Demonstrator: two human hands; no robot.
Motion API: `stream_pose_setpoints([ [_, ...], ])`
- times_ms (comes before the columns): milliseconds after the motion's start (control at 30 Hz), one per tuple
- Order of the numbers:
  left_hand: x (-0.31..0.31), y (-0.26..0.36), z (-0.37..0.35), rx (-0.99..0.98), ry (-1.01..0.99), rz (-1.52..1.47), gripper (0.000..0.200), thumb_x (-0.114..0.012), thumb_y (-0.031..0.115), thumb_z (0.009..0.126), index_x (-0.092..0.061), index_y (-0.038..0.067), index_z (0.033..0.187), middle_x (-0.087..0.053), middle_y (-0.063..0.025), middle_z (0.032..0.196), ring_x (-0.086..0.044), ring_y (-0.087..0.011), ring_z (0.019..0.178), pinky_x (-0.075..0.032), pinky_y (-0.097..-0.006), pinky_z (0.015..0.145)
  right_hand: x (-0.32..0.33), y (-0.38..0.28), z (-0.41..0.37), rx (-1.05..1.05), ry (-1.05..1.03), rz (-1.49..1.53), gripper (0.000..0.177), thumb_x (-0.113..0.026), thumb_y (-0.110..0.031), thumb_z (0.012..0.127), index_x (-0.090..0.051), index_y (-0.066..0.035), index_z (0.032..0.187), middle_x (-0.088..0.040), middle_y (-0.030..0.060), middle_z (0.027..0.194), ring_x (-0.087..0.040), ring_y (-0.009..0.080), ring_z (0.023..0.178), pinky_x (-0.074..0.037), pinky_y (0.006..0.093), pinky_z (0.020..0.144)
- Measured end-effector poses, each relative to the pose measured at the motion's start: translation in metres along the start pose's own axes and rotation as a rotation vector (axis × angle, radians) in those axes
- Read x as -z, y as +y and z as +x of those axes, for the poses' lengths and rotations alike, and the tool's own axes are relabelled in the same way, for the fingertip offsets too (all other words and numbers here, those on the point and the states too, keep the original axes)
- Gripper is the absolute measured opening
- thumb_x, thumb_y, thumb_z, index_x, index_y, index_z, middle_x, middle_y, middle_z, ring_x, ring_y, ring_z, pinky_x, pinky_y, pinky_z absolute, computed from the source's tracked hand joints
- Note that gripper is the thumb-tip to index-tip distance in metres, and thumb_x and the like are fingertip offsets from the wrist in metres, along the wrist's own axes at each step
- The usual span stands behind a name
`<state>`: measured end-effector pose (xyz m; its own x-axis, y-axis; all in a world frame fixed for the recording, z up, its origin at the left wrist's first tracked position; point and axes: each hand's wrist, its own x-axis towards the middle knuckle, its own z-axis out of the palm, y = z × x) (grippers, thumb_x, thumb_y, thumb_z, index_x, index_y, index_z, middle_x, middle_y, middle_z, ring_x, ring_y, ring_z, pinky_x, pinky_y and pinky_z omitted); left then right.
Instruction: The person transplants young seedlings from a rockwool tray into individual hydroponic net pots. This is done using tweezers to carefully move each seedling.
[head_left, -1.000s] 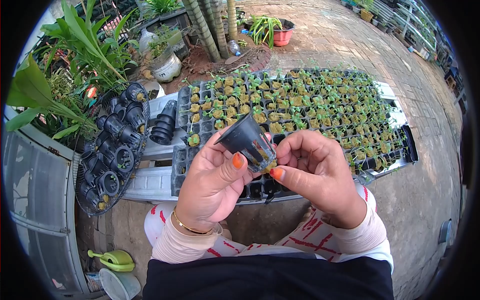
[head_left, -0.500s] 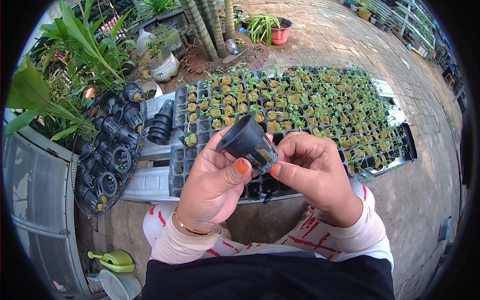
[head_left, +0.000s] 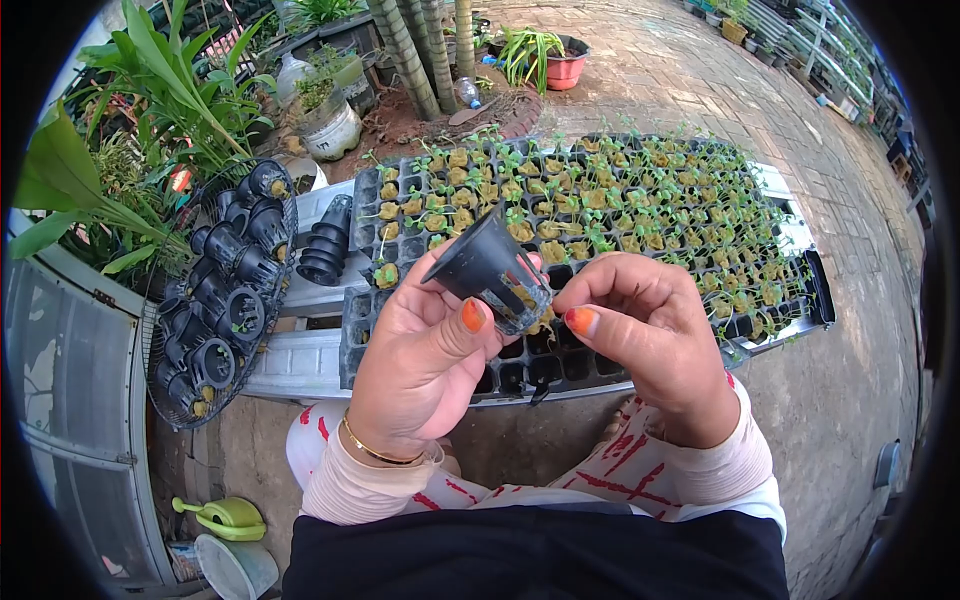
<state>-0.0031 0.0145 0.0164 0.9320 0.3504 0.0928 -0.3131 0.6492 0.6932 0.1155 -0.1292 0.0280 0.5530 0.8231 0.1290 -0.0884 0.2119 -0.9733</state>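
Note:
A black slotted net pot (head_left: 492, 272) is held tilted in my left hand (head_left: 415, 350), its wide rim up and to the left. My right hand (head_left: 650, 335) is beside the pot's lower end, thumb and index finger pinched together; whatever may be between them is too small to make out. Behind both hands lies a black seedling tray (head_left: 365, 310) with green sprouts in yellowish plugs (head_left: 550, 252); some front cells hold no plug. A nested stack of black net pots (head_left: 325, 245) lies left of the tray.
At the left, a wire basket (head_left: 160, 395) holds several net pots. The tray rests on a pale slatted table (head_left: 290, 365). Leafy plants (head_left: 60, 180) crowd the upper left. A green watering can (head_left: 230, 518) and a bucket (head_left: 235, 568) stand at the lower left.
My right thumb and index finger have come off the pot's lower end and moved slightly right. The pot has shifted a little left and up in my left hand.

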Motion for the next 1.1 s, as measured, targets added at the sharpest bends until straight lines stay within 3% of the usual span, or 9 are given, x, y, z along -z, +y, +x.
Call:
stream_pose_setpoints([
  [33, 0.001, 0.003, 0.0, -0.001, 0.0, 0.0, 0.057, -0.068, 0.012, 0.081, -0.039, 0.0, 0.128, -0.054, -0.0183, 0.12, -0.053, -0.0264, 0.112, -0.04, -0.0395, 0.098, 0.004, 0.001, 0.0, -0.019, 0.02, -0.025, 0.015, -0.063, -0.01, 0.082, -0.061, 0.003, 0.088, -0.058, -0.0009, 0.076, -0.048, 0.0031, 0.066, -0.037, 0.0181, 0.057],
  [100, 0.005, 0.01, 0.0, -0.077, -0.007, 0.198, 0.054, -0.061, 0.024, 0.086, -0.038, 0.0, 0.129, -0.048, -0.0208, 0.127, -0.046, -0.038, 0.119, -0.039, -0.0513, 0.098, 0.005, -0.002, 0.0, 0.001, 0.052, 0.044, 0.015, -0.062, -0.01, 0.082, -0.06, 0.003, 0.09, -0.058, -0.0006, 0.078, -0.048, 0.0035, 0.067, -0.037, 0.0179, 0.059],
  [367, 0.017, 0.024, -0.001, -0.155, 0.035, 0.178, 0.05, -0.06, 0.022, 0.087, -0.039, -0.002, 0.126, -0.049, -0.022, 0.124, -0.048, -0.0379, 0.116, -0.04, -0.0515, 0.097, -0.001, -0.002, -0.001, 0.054, 0.074, 0.108, 0.016, -0.061, -0.005, 0.084, -0.06, 0.004, 0.097, -0.059, 0.0011, 0.085, -0.051, 0.0048, 0.074, -0.04, 0.0181, 0.067],
  [533, 0.01, 0.02, -0.004, -0.134, 0.074, 0.287, 0.052, -0.064, 0.02, 0.084, -0.04, -0.003, 0.125, -0.053, -0.0216, 0.119, -0.052, -0.0376, 0.113, -0.043, -0.0481, 0.095, -0.011, 0.002, -0.003, 0.067, 0.063, 0.016, 0.028, -0.066, -0.006, 0.082, -0.058, 0.003, 0.107, -0.059, 0.0029, 0.089, -0.052, 0.0053, 0.077, -0.042, 0.0185, 0.069],
  [567, 0.008, 0.019, -0.005, -0.128, 0.07, 0.261, 0.057, -0.069, 0.019, 0.081, -0.04, -0.003, 0.125, -0.054, -0.0197, 0.118, -0.055, -0.0314, 0.109, -0.045, -0.0412, 0.092, -0.014, 0.002, -0.003, 0.075, 0.05, 0.012, 0.032, -0.068, -0.006, 0.081, -0.057, 0.003, 0.109, -0.058, 0.0038, 0.091, -0.052, 0.0055, 0.078, -0.043, 0.0181, 0.069],
  [700, -0.002, 0.021, -0.011, -0.19, 0.056, 0.265, 0.06, -0.073, 0.013, 0.077, -0.041, -0.002, 0.126, -0.057, -0.0122, 0.114, -0.056, -0.0164, 0.103, -0.045, -0.0283, 0.088, -0.028, 0.001, 0.003, 0.136, 0.008, -0.012, 0.044, -0.073, -0.005, 0.075, -0.054, 0.003, 0.114, -0.056, 0.0057, 0.096, -0.051, 0.0062, 0.081, -0.043, 0.0179, 0.07],
  [800, -0.004, 0.03, -0.016, -0.28, 0.048, 0.332, 0.045, -0.072, 0.01, 0.079, -0.049, -0.002, 0.115, -0.061, -0.0087, 0.105, -0.058, -0.0129, 0.094, -0.047, -0.0257, 0.084, -0.043, -0.002, 0.007, 0.157, -0.024, -0.062, 0.05, -0.075, -0.003, 0.073, -0.051, 0.003, 0.116, -0.056, 0.006, 0.097, -0.051, 0.0069, 0.082, -0.044, 0.0186, 0.071],
  [1000, 0.003, 0.055, -0.029, -0.385, 0.107, 0.296, 0.044, -0.072, 0.015, 0.079, -0.05, -0.003, 0.112, -0.061, -0.0074, 0.098, -0.059, -0.0112, 0.09, -0.048, -0.0241, 0.081, -0.084, -0.015, 0.027, 0.22, -0.077, -0.129, 0.052, -0.076, 0.0, 0.07, -0.052, 0.004, 0.115, -0.056, 0.0043, 0.092, -0.05, 0.0075, 0.08, -0.044, 0.0189, 0.071],
  [1100, 0.012, 0.07, -0.034, -0.427, 0.118, 0.25, 0.043, -0.071, 0.014, 0.08, -0.049, -0.005, 0.112, -0.061, -0.0094, 0.098, -0.059, -0.0124, 0.088, -0.048, -0.0244, 0.08, -0.106, -0.021, 0.041, 0.144, -0.128, -0.226, 0.048, -0.075, -0.001, 0.07, -0.052, 0.008, 0.112, -0.056, 0.0041, 0.09, -0.051, 0.0077, 0.079, -0.046, 0.0199, 0.07],
])
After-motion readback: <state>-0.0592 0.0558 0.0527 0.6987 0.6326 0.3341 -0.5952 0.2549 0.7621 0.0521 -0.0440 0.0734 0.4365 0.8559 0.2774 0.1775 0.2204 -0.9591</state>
